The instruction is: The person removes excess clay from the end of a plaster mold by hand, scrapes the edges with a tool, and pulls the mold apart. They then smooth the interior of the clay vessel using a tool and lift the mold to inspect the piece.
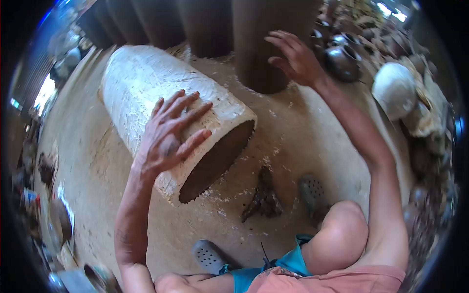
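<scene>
A large white plaster-like cylinder [156, 83] lies on its side on the floor, its near end lined with or filled by dark brown clay [220, 161]. My left hand [173, 132] rests flat on the top of the cylinder near that end, fingers spread. Off to the right, my right hand [295, 58] is raised with its fingers apart, nothing in it. It appears beside a tall dark brown clay cylinder [264, 53] standing upright; whether it touches cannot be told. Between my feet and the white cylinder sits a dark lump of wet clay [264, 198].
Several more upright dark clay cylinders [207, 29] stand in a row at the back. Shiny dark pots [343, 63] and a white rounded form [394, 90] line the right side. A grey clog [209, 256] is on my left foot, another [311, 190] on the right.
</scene>
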Available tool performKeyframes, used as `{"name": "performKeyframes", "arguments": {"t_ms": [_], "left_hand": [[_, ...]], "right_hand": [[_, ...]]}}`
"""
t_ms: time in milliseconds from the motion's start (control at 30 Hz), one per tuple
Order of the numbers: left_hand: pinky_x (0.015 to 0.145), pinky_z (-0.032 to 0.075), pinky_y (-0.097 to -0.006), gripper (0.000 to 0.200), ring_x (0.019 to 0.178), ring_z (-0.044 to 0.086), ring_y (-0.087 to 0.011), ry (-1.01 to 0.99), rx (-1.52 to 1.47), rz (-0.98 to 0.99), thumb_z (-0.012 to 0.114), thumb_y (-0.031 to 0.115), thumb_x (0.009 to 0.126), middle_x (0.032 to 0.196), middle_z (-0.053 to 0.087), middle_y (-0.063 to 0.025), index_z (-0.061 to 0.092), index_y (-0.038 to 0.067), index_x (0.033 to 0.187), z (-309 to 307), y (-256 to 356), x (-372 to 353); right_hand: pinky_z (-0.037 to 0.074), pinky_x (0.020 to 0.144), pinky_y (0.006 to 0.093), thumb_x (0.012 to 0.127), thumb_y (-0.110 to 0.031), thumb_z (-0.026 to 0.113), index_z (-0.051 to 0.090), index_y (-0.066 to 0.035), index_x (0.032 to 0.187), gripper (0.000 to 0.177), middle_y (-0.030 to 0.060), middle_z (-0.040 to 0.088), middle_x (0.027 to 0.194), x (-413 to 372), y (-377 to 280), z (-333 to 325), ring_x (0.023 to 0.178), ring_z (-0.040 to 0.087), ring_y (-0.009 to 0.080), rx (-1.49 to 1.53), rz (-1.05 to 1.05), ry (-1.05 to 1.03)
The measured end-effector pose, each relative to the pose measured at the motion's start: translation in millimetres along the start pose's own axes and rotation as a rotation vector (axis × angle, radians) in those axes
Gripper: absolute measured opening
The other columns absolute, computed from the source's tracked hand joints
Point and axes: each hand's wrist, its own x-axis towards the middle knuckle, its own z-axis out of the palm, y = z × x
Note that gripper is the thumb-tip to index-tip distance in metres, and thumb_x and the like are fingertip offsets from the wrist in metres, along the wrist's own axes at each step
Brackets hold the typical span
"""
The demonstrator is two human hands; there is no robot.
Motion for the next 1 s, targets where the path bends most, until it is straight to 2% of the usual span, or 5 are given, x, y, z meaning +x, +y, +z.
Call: {"name": "performKeyframes", "arguments": {"t_ms": [167,233,333,533,1000], "left_hand": [[0.115,0.039,-0.0447,0.053,0.129,0.052,-0.034,0.085,-0.166,0.089,0.067,0.053,0.094,0.131,0.062,-0.0118,0.074,0.014,0.129,-1,-9,17],[0.116,0.037,-0.0443,0.055,0.13,0.052,-0.0321,0.121,-0.182,0.076,0.065,0.056,0.095,0.134,0.061,-0.0104,0.073,0.015,0.131,8,-14,15],[0.121,0.033,-0.0457,0.058,0.137,0.05,-0.0322,0.073,-0.18,0.045,0.063,0.058,0.095,0.148,0.056,-0.0092,0.072,0.017,0.135,8,-12,12],[0.127,0.025,-0.0475,0.059,0.152,0.038,-0.0358,0.033,-0.125,0.036,0.06,0.054,0.096,0.156,0.053,-0.0134,0.068,0.015,0.139,10,-12,16],[0.124,0.025,-0.0565,0.078,0.146,0.045,-0.0423,-0.001,-0.218,0.048,0.052,0.06,0.093,0.15,0.057,-0.024,0.067,-0.001,0.137,17,-12,25]], "right_hand": [[0.044,0.116,0.0466,0.099,-0.073,0.045,0.061,-0.011,0.14,0.076,0.0128,0.06,0.144,16,-17,-32,0.138,0.053,0.0337,-0.314,-0.011,-0.422],[0.045,0.114,0.0451,0.101,-0.071,0.043,0.062,-0.01,0.138,0.074,0.0132,0.064,0.14,0,-32,-24,0.135,0.056,0.0331,-0.223,0.347,-0.413],[0.044,0.113,0.0429,0.108,-0.056,0.04,0.06,-0.007,0.142,0.063,0.0151,0.064,0.142,-73,-80,26,0.134,0.057,0.0334,0.381,0.89,0.342],[0.025,0.123,0.0513,0.108,-0.068,0.021,0.042,-0.019,0.16,0.075,0.0094,0.042,0.165,-205,-224,157,0.153,0.036,0.0254,1.078,1.519,0.868],[0.037,0.116,0.0424,0.109,-0.065,0.029,0.043,-0.011,0.156,0.074,0.0104,0.055,0.147,-180,-233,263,0.135,0.052,0.0242,1.287,1.427,1.159]]}}
